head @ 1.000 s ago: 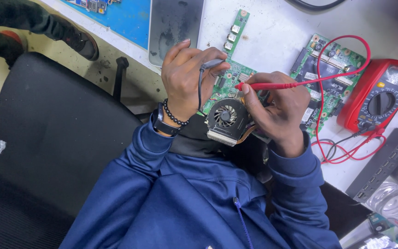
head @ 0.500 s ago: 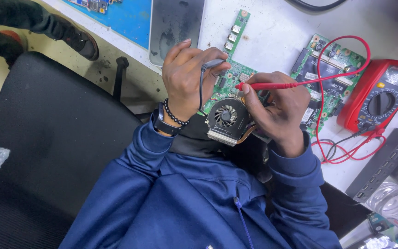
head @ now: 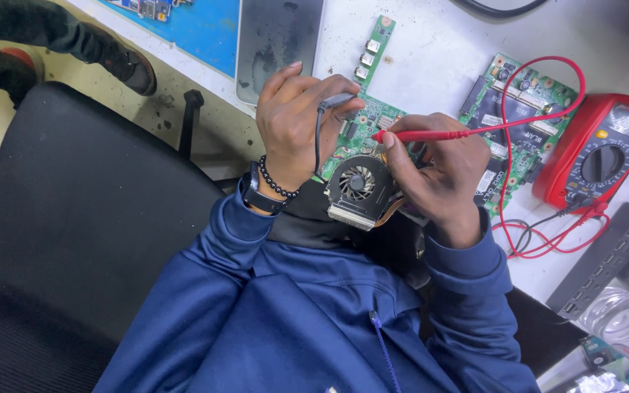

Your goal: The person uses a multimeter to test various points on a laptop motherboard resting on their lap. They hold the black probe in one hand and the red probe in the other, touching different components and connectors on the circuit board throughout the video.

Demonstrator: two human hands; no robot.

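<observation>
- Circuit board [head: 373, 120], green, lies on the white bench [head: 438, 51], its near end under both hands, with a round cooling fan [head: 358, 185] mounted there.
- Left hand [head: 296, 120]: grip pinching a black probe [head: 336, 100] against the board.
- Right hand [head: 442, 175]: grip pressed around a red probe [head: 416, 135], tip on the board.
- Red multimeter [head: 606, 156] sits well to the right, its red lead [head: 540, 94] looping over a second board [head: 525, 109].

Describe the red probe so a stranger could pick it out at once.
Start at the red meter on the right of the white table. Follow its red wire left to the right hand. The red probe is the thin stick pinched there, tip on the green circuit board; the left hand holds a black one.
</observation>
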